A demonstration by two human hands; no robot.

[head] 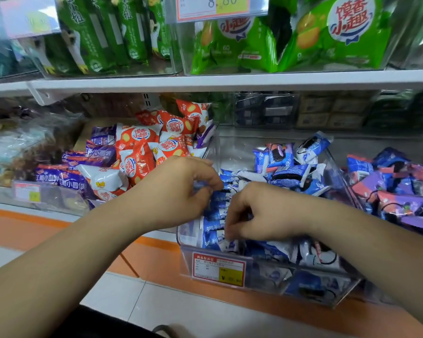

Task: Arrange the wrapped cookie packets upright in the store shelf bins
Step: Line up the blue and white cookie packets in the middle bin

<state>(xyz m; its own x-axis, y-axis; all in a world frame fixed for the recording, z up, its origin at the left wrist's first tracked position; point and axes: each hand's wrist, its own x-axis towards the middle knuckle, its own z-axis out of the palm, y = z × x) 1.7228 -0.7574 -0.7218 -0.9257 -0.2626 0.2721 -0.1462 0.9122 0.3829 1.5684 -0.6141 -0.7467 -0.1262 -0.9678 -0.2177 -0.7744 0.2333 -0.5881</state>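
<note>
The blue-and-white cookie packets (217,201) sit in the clear bin (226,148) just right of frame centre: a row stands on edge along the bin's 9 o'clock wall, and a loose heap fills its 1 o'clock corner. The left hand (181,189), at 10 o'clock of the row, has curled fingers pinching one packet's top edge. The right hand (257,213), at 4 o'clock of the row, is curled likewise and pinches a packet near the bin front, above the price label (217,269).
</note>
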